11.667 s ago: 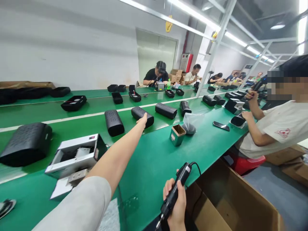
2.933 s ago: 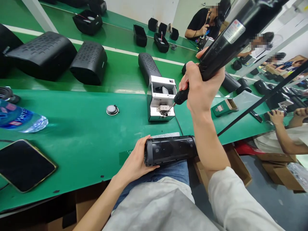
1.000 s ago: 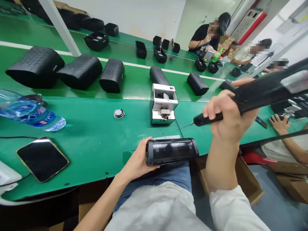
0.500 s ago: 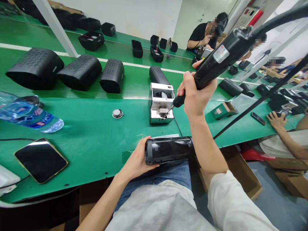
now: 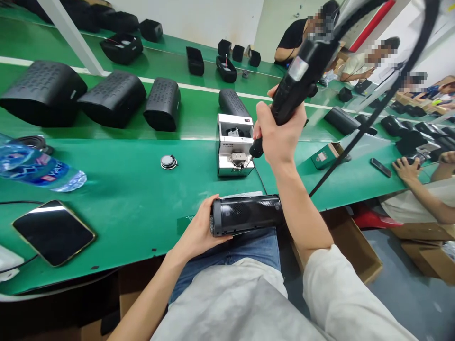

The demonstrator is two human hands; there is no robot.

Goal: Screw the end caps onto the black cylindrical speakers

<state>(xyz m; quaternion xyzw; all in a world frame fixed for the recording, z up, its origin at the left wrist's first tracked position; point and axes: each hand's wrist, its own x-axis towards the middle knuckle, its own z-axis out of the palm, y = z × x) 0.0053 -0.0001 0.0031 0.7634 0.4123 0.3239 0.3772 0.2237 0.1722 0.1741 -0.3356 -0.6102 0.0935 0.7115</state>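
Observation:
My left hand [image 5: 201,225] grips the left end of a black speaker housing [image 5: 249,214], which lies sideways at the bench's front edge, above my lap. My right hand [image 5: 282,130] is wrapped round a black electric screwdriver [image 5: 289,90], its cable rising from the top. The screwdriver slants down to the left, and its tip is at the front of a white screw feeder [image 5: 235,147]. Whether a screw sits on the tip is too small to tell. Part of the housing's right end is hidden by my right forearm.
Left on the green bench [image 5: 135,199] are a smartphone [image 5: 54,232], a water bottle [image 5: 42,166] and a small round part [image 5: 168,162]. Black speakers [image 5: 161,104] line the back. A green box [image 5: 325,155] stands right; a co-worker's hand [image 5: 407,169] works beyond it.
The screwdriver has turned more upright, its top end swinging left, while its tip stays at the screw feeder. The whole view has shifted slightly. My left hand keeps its hold on the housing.

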